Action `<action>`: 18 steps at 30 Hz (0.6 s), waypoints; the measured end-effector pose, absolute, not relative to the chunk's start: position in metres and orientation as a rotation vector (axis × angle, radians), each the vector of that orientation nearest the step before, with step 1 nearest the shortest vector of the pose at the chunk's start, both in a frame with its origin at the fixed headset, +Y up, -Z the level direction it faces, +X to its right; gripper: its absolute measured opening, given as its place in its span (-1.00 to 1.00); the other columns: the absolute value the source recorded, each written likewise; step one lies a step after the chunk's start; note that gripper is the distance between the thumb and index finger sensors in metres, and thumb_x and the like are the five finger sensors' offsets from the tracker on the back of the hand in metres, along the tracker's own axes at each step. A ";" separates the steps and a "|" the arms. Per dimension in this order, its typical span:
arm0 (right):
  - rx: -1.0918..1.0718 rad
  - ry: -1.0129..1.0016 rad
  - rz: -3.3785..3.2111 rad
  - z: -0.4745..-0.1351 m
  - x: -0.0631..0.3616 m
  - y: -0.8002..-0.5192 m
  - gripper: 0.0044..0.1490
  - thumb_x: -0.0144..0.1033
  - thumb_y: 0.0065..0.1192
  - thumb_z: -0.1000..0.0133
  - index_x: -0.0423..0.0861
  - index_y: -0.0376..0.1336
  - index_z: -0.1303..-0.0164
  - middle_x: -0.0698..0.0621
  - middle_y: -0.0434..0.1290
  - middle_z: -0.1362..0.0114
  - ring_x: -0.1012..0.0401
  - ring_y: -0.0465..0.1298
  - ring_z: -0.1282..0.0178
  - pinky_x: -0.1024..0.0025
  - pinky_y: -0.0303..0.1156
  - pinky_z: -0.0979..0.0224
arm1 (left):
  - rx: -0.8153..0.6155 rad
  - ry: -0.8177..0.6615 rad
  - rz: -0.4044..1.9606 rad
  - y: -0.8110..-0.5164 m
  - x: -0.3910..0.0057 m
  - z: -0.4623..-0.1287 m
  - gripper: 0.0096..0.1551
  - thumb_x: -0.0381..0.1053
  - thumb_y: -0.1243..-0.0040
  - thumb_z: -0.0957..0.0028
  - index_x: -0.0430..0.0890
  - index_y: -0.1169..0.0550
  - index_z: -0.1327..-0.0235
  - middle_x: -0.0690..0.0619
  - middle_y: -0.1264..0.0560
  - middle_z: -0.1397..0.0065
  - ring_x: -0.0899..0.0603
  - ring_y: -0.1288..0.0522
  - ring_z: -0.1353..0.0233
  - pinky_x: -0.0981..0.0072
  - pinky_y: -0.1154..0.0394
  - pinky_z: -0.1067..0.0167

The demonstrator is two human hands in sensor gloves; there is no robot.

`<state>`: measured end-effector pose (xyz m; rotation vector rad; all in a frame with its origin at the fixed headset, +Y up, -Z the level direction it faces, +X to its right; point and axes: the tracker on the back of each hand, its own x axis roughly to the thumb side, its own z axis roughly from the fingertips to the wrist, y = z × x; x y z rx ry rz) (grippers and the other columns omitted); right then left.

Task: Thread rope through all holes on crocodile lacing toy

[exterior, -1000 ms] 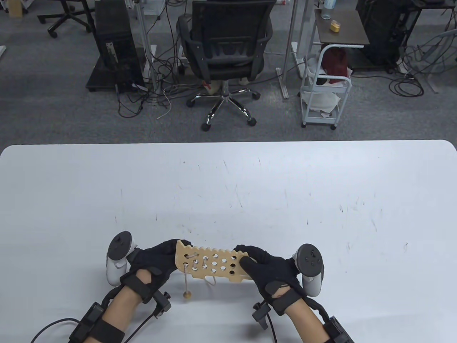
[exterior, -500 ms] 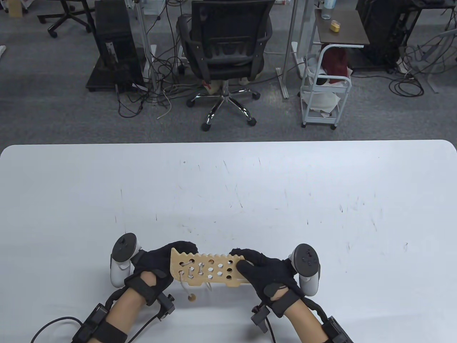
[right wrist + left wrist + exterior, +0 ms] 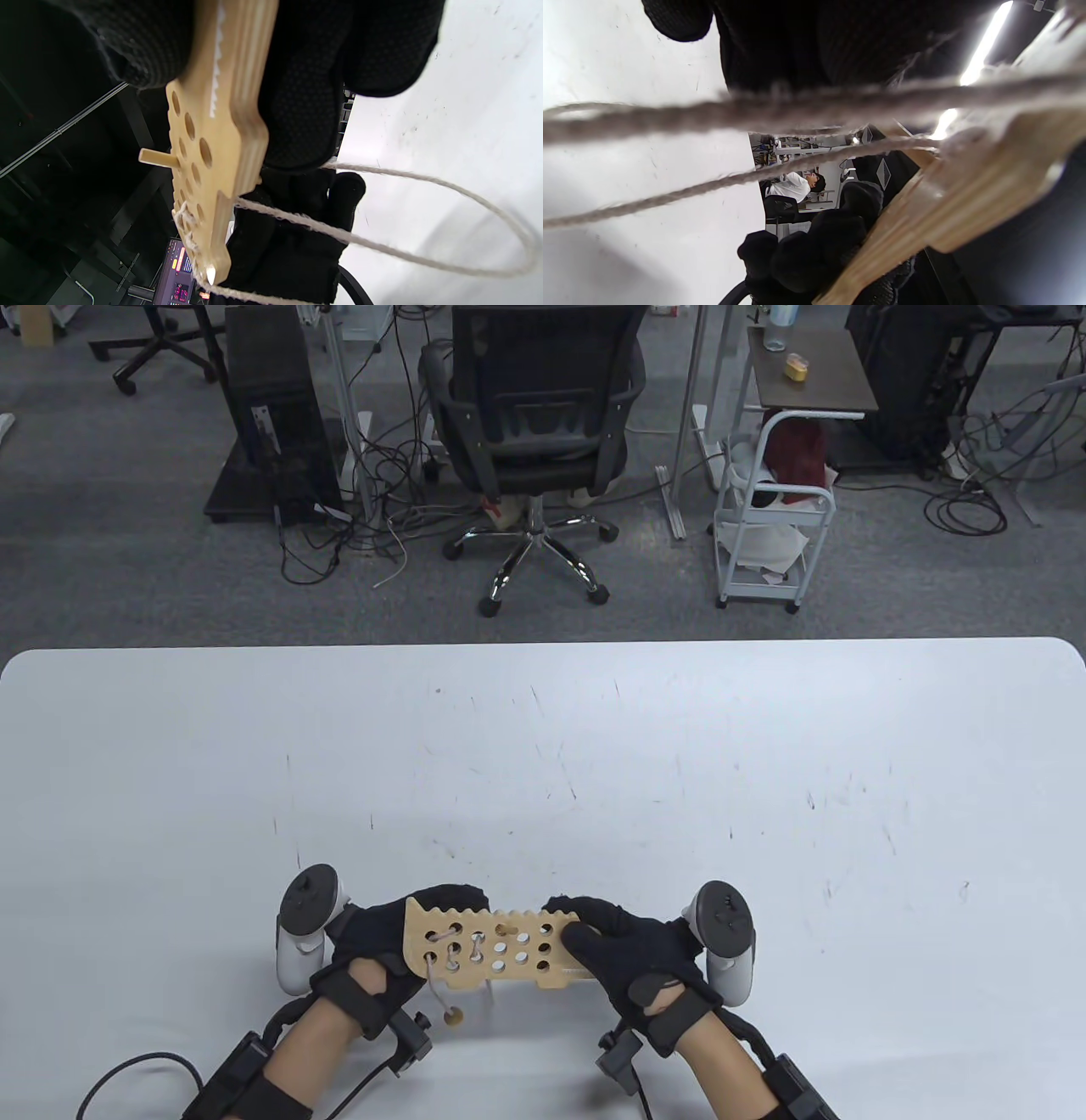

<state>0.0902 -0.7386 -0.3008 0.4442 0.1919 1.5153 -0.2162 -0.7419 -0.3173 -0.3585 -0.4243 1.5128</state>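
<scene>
Table view shows the wooden crocodile lacing toy (image 3: pixel 492 946) held above the desk (image 3: pixel 543 763) near its front edge, the left hand (image 3: pixel 382 929) gripping its left end and the right hand (image 3: pixel 628 946) clamping the right. Since a second ago the board has tilted flatter and the left hand slid inward. Rope (image 3: pixel 437 984) laces only the left holes; its bead (image 3: pixel 454 1016) dangles below, so most holes remain.

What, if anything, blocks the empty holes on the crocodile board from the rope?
Nothing visible does. The open holes on the crocodile board sit uncovered between the left hand and right hand; the rope hangs loose below.
</scene>
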 end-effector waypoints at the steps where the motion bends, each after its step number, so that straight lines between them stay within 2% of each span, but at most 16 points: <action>1: 0.449 0.191 1.525 -0.301 0.090 -0.738 -0.40 -0.06 0.30 -0.03 -0.07 0.38 -0.24 0.00 0.71 -0.05 0.09 0.74 0.04 0.03 0.52 -0.17 | -0.366 -0.434 1.520 -0.743 -0.216 -0.318 -0.54 -0.06 -0.41 0.08 0.16 -0.69 -0.13 0.14 -0.65 -0.26 -0.13 -0.59 -0.35 -0.15 -0.32 -0.47; 18: 0.447 0.163 1.583 -0.301 0.089 -0.738 -0.40 -0.04 0.29 -0.02 -0.02 0.38 -0.24 0.00 0.70 -0.06 0.08 0.74 0.02 0.01 0.51 -0.18 | -0.484 -0.554 1.705 -0.739 -0.210 -0.315 -0.50 -0.12 -0.39 0.07 0.20 -0.67 -0.17 0.15 -0.69 -0.28 -0.07 -0.65 -0.29 -0.11 -0.36 -0.46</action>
